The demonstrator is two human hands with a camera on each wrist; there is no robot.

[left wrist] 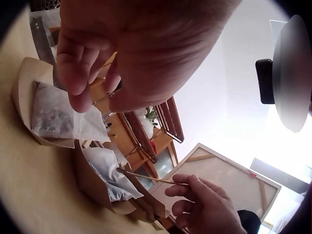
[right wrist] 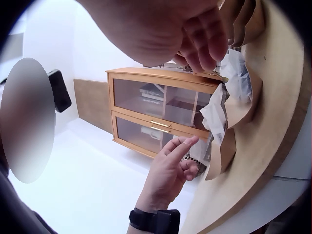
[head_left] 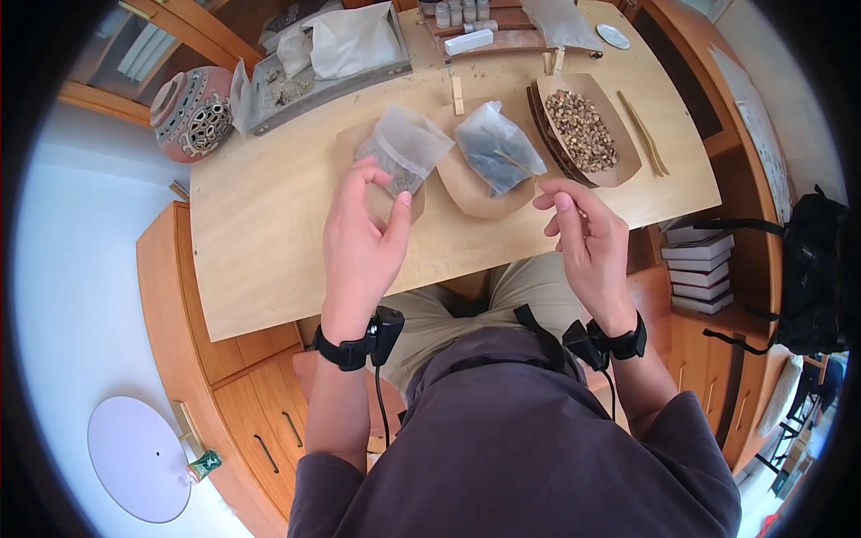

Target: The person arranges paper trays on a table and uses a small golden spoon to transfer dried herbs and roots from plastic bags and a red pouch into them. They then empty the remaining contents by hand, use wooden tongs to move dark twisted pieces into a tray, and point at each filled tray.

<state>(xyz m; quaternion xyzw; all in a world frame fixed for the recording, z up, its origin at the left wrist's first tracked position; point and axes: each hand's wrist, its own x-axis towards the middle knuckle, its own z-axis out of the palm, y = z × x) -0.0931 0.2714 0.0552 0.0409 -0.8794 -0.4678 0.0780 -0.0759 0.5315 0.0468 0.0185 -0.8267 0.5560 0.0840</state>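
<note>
My left hand point(head_left: 363, 238) hovers over a translucent zip bag point(head_left: 404, 143) of grey bits, which lies in a brown paper tray point(left wrist: 24, 75). In the left wrist view its fingers are loosely bent above the bag with nothing between them. Thumb and fingers of my right hand point(head_left: 587, 242) pinch a thin, long-handled small spoon point(left wrist: 148, 178). The spoon's rounded end points at a second clear bag point(head_left: 493, 148) with dark contents. This bag sits in another brown paper tray point(head_left: 484, 206), to the right of the first.
Right of the bags, a paper tray holds brown and tan chips point(head_left: 583, 130), with wooden tweezers point(head_left: 641, 134) beside it. Clothespins point(head_left: 457, 96) stand behind. Farther back are a grey tray point(head_left: 399, 67) with white paper, small jars point(head_left: 457, 15) and a patterned ceramic pot point(head_left: 193, 112).
</note>
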